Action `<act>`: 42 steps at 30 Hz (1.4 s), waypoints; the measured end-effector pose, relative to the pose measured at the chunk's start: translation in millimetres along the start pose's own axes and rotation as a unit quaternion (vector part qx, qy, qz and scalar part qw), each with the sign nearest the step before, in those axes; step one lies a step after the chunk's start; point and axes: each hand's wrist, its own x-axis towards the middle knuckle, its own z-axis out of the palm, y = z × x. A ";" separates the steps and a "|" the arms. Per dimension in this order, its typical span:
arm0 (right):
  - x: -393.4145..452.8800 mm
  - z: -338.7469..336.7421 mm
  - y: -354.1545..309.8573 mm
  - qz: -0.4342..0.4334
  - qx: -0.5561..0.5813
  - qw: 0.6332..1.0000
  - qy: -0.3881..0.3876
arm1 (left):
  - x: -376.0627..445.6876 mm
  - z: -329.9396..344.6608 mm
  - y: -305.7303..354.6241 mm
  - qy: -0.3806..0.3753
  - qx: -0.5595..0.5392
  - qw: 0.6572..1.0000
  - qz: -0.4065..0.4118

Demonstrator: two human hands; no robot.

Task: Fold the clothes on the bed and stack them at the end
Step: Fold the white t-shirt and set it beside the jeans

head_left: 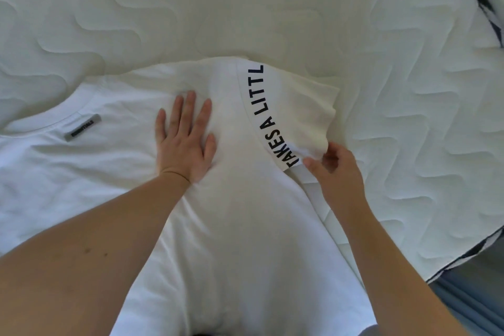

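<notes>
While the white T-shirt point(240, 213) lies spread on the quilted mattress point(272, 8), your left hand point(185, 139) presses flat on it, fingers straight, and your right hand point(336, 172) pinches the folded-over sleeve point(297, 109) beside black lettering point(270, 120).

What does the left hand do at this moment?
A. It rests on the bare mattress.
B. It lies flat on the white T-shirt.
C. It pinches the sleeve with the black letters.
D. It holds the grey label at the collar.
B: the left hand lies flat, fingers straight, on the white T-shirt.
</notes>
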 end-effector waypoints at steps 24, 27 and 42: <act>2.3 -6.5 -5.5 0.065 0.080 0.993 -0.060 | 58.5 -98.0 35.6 0.008 -0.123 0.992 -0.013; -2.3 -5.9 -3.2 0.070 0.138 0.987 -0.034 | 99.2 -104.7 107.4 -0.049 -0.095 0.992 0.067; -22.2 -0.7 20.6 0.074 0.094 0.992 0.036 | 160.4 -91.0 192.0 -0.164 -0.097 0.978 0.088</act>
